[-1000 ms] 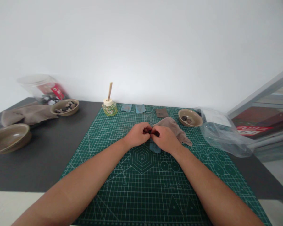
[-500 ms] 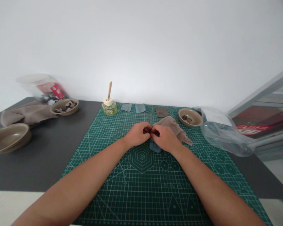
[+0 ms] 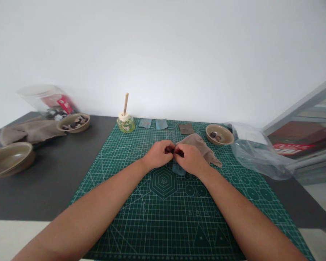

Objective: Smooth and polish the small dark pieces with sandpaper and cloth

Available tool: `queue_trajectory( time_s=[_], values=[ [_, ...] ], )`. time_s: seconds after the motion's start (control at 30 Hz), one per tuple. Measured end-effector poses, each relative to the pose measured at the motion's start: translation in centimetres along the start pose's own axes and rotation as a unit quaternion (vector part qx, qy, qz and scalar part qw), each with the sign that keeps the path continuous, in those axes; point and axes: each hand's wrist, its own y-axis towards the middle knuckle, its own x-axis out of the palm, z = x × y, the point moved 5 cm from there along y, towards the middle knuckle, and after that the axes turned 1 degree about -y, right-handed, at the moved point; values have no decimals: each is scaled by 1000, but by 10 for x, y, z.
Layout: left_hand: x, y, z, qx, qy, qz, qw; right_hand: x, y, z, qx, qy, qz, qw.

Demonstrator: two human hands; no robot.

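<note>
Above the middle of the green cutting mat, my left hand and my right hand meet fingertip to fingertip. Both are closed in a pinch around something small and dark, mostly hidden by the fingers, whose kind I cannot make out. Beneath my right hand a blue piece of fabric lies on the mat. A brown cloth lies crumpled just behind and to the right of that hand.
Along the mat's back stand a glass jar with a stick, blue patches, a brown square and a bowl. Right is a plastic bag. Left are a bowl of scraps, a cloth, another bowl and a clear tub.
Nearly nothing differs. Both hands keep the same pinch in the same spot, and the view has shifted very slightly.
</note>
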Motion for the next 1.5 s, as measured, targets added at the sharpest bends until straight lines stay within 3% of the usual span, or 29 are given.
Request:
queue_trajectory(
  time_s=[1.5],
  values=[
    [1,0,-3,2,-2,1,1000,-1,0,-1,4,-14,-6,1000]
  ],
)
